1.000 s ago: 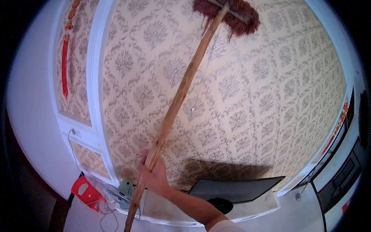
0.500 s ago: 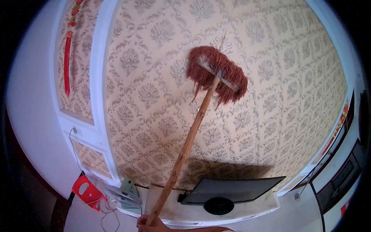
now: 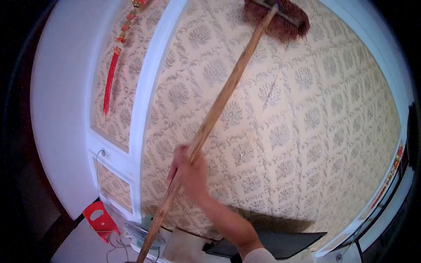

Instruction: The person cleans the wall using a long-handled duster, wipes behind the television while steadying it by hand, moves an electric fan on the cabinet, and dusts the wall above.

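My right hand [image 3: 190, 173] is wrapped round the long wooden handle [image 3: 228, 90] of a mop, a little below its middle. The handle runs slantwise from the bottom edge up to the right. At its upper end the reddish-brown mop head [image 3: 289, 22] is at the patterned wallpaper [image 3: 267, 131], near the top edge and partly cut off by it. My left hand is not in view.
A black flat screen [image 3: 285, 243] stands low by the wall, right of my forearm. At the lower left are a fan [image 3: 142, 232], a red chair [image 3: 103, 221] and loose cables. A red tassel ornament [image 3: 109, 83] hangs at the upper left.
The mop head came down the wall and is now back up near the top edge. My right hand dropped to the bottom edge, then rose with the handle. The view has shifted left.
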The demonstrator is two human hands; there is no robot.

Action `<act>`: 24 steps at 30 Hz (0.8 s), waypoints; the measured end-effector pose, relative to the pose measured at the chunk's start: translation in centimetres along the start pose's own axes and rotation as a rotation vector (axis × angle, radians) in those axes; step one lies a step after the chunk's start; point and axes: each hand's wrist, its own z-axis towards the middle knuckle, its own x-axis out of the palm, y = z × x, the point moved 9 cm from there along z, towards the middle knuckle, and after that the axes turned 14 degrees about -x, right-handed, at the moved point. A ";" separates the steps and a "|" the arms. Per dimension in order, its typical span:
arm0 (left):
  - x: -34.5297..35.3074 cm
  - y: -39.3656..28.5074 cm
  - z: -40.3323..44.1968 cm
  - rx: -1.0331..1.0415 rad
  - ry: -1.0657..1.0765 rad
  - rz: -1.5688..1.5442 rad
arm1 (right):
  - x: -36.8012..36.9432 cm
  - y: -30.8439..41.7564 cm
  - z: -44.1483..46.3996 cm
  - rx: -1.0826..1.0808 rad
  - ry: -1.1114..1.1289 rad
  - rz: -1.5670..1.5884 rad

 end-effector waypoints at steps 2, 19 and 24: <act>-1.6 -5.4 4.3 -0.011 0.048 0.011 | 0.0 3.8 5.6 -0.211 -0.077 -0.119; -18.4 -21.3 9.5 0.086 -0.048 -0.773 | 6.4 2.5 13.2 -0.242 0.016 -0.164; -20.8 -22.6 8.9 0.126 -0.161 -0.730 | 7.9 2.5 16.2 -0.459 0.009 -0.247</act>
